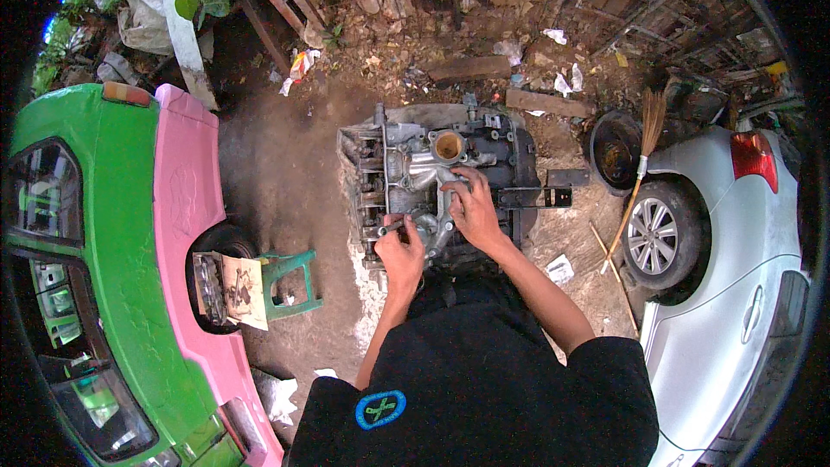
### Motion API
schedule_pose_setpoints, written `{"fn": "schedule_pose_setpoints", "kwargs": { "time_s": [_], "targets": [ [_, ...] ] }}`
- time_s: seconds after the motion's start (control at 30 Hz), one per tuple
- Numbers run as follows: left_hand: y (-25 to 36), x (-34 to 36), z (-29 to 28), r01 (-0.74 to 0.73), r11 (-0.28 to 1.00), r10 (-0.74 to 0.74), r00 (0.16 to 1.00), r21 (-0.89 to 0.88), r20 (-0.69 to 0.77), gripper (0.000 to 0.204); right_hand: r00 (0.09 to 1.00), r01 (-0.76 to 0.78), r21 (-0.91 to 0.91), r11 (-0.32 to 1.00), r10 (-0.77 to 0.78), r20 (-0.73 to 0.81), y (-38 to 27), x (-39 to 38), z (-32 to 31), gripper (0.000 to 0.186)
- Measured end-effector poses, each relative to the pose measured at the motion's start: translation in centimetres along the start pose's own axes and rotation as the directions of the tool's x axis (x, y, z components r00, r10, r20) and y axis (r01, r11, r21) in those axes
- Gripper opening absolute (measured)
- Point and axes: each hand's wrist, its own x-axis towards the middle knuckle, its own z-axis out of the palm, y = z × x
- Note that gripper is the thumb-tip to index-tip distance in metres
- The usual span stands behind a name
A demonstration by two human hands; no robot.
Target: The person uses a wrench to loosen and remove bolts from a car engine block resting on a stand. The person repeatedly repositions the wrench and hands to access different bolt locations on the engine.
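A grey metal car engine (393, 173) sits in front of me, with a cast intake manifold (424, 175) on top. The manifold's round opening (448, 147) is brownish inside. My left hand (400, 252) is closed at the near left side of the engine, thumb and fingers pinching a short dark metal rod-like piece (391, 227); its exact kind is too small to tell. Bent fingers of my right hand (474, 210) wrap over a branch of the manifold, just nearer to me than the opening.
Left stands a green and pink car (186, 156); beside its wheel are a green plastic stool (294, 281) and a cardboard piece (245, 290) with dark parts. On the right are a silver car (718, 242), a straw broom (644, 147) and a black tub (609, 151). Litter and planks (549, 104) lie beyond the engine.
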Motion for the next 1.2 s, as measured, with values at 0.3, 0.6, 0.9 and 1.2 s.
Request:
{"fn": "schedule_pose_setpoints", "kwargs": {
  "time_s": [0.3, 0.6, 0.9, 1.2],
  "targets": [
    [-1.2, 0.4, 0.8, 0.032, 0.988, -0.043, 0.997, -0.152, -0.069, 0.008, 1.000, -0.010, -0.026, 1.000, 0.010, 0.017, 0.0, 0.0, 0.0, 0.026],
    [-4.9, 4.1, 0.8, 0.176, 0.966, -0.165, 0.984, -0.190, 0.071, 0.009, 0.999, -0.013, -0.028, 1.000, 0.014, 0.044, 0.1, -0.1, -0.1, 0.028],
    [-5.4, 5.5, -0.1, 0.179, 0.940, -0.126, 0.973, -0.291, 0.192, 0.013, 1.000, -0.009, -0.004, 1.000, 0.009, 0.020, 0.1, -0.1, 0.0, 0.028],
    [-4.9, 4.7, 0.1, 0.109, 0.966, -0.083, 0.989, -0.235, 0.121, 0.010, 1.000, 0.007, -0.021, 1.000, -0.007, -0.004, 0.0, 0.0, 0.0, 0.029]
  ]
}}
